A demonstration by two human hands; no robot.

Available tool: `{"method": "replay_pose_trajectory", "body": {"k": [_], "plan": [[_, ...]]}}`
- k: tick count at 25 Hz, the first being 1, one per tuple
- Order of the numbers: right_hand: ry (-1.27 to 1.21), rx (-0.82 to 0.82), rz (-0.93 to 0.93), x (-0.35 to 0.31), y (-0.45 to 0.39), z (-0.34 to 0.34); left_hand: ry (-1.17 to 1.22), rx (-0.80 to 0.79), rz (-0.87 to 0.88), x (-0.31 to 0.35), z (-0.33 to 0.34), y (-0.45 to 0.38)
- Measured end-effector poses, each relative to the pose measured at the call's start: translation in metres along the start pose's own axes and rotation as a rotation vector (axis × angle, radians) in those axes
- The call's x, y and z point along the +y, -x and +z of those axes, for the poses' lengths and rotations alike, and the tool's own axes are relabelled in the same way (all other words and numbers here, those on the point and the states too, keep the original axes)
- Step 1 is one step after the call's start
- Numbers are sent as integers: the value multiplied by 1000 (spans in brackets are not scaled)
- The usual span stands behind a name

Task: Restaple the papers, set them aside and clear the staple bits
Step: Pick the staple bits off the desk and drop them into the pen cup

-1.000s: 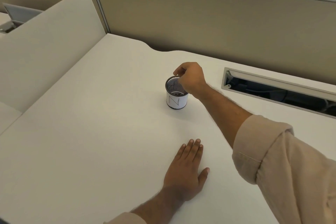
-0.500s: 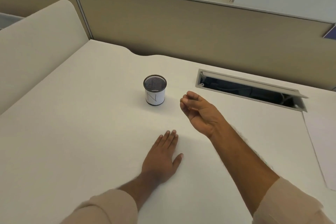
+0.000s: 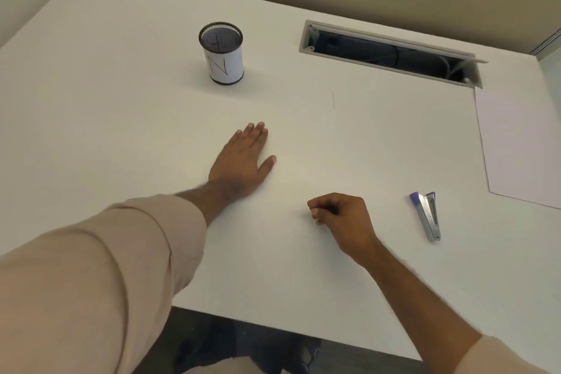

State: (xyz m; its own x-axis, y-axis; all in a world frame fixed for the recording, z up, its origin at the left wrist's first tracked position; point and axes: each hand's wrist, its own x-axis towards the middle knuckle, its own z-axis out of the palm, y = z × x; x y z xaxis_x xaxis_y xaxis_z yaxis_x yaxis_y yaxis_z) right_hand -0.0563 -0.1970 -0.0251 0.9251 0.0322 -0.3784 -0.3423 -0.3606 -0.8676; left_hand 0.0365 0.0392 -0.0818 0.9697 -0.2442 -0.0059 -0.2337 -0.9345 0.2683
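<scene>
My left hand [image 3: 243,161] lies flat, palm down, on the white desk [image 3: 121,130], fingers straight. To its lower right my right hand [image 3: 343,218] has its fingers curled, fingertips drawn together just above the desk surface; any staple bit between them is too small to see. A black mesh cup [image 3: 221,53] with a white label marked "N" stands at the back, beyond my left hand. A blue and silver stapler [image 3: 428,215] lies to the right of my right hand. The white papers [image 3: 522,146] rest at the desk's right edge.
An open cable slot [image 3: 388,53] with its flap raised is cut into the desk at the back right. A thin dark line [image 3: 333,100] marks the desk in front of it. Beige partition walls close the back and left. The desk's front edge is near my body.
My right hand left the rim of the mesh cup and came back down to the desk in front of me with its fingers curled. My head tilted down; my left hand stayed flat.
</scene>
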Motion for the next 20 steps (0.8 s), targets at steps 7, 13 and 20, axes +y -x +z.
{"method": "replay_pose_trajectory", "body": {"k": [7, 13, 20], "plan": [[834, -93, -365, 48, 49, -24, -7, 6, -2, 0, 2, 0], [1021, 8, -342, 47, 32, -1, 2, 19, -8, 0, 1, 0], [981, -63, -393, 36, 17, -9, 0, 27, -6, 0, 0, 0]]}}
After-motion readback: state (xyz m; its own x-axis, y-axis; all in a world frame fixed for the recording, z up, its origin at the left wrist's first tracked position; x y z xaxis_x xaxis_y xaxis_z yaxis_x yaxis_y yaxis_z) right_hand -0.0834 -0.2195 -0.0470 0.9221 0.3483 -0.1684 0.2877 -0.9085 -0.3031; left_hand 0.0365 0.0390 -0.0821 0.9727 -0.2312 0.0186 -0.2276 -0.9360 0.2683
